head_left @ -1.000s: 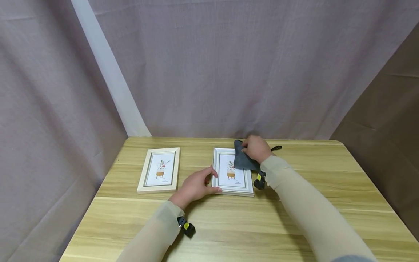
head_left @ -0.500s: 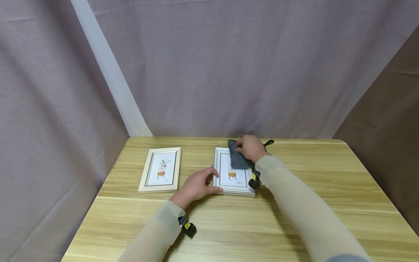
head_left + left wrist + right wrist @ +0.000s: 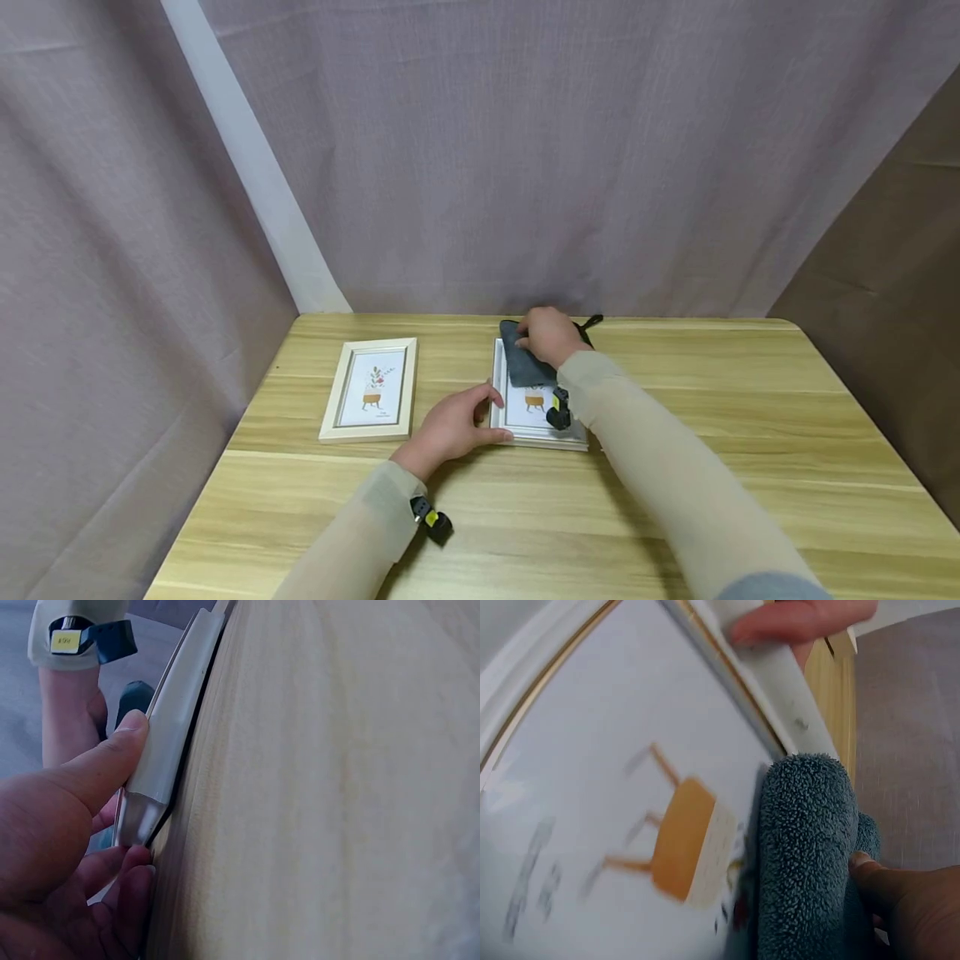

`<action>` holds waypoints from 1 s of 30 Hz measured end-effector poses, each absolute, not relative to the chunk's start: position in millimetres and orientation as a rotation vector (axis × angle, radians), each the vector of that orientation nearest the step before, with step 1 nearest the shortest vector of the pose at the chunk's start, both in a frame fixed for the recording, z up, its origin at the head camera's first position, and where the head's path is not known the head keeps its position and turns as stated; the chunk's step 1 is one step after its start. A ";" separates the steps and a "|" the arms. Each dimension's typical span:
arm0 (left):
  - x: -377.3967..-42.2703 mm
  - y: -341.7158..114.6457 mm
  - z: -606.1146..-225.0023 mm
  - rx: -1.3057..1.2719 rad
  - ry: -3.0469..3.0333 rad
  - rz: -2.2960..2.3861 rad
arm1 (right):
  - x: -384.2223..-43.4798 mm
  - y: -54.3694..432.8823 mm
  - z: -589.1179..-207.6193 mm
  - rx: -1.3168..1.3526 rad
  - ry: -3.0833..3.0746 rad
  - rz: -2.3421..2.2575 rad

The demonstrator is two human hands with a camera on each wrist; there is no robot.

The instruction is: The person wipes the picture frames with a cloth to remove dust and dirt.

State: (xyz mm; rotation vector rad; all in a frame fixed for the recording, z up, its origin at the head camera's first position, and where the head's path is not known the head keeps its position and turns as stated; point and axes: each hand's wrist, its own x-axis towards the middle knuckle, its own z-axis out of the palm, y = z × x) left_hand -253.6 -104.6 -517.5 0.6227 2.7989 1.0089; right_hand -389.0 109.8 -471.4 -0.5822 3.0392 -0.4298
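Observation:
A white picture frame [image 3: 540,439] lies flat on the table, its print of a potted plant partly covered. My left hand [image 3: 453,425] grips the frame's lower left corner; in the left wrist view the thumb [image 3: 120,754] lies on the front edge and the other fingers are at the side and corner. My right hand [image 3: 551,335] holds a folded grey-blue cloth [image 3: 527,367] against the upper part of the frame. Its thick terry pile [image 3: 806,855] shows in the right wrist view, lying over the print near the frame's edge. A black loop hangs from the cloth's far corner.
A second, cream picture frame [image 3: 411,375] with a similar print lies to the left on the wooden table [image 3: 712,467]. Grey-mauve curtain [image 3: 480,167] hangs right behind the table's back edge. A small black camera is strapped at each wrist.
My right hand has slid the cloth leftward across the top of the white frame, from its right side to near its left side. My left hand keeps its grip on the corner.

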 end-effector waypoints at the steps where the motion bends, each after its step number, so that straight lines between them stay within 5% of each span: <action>1: -252.9 -104.2 -517.3 0.623 2.797 1.014 | -389.0 107.2 -471.6 -0.581 3.039 -0.425; 30: -254.6 -100.5 -517.3 0.678 2.839 0.947 | -379.5 125.3 -469.7 -0.631 3.086 -0.355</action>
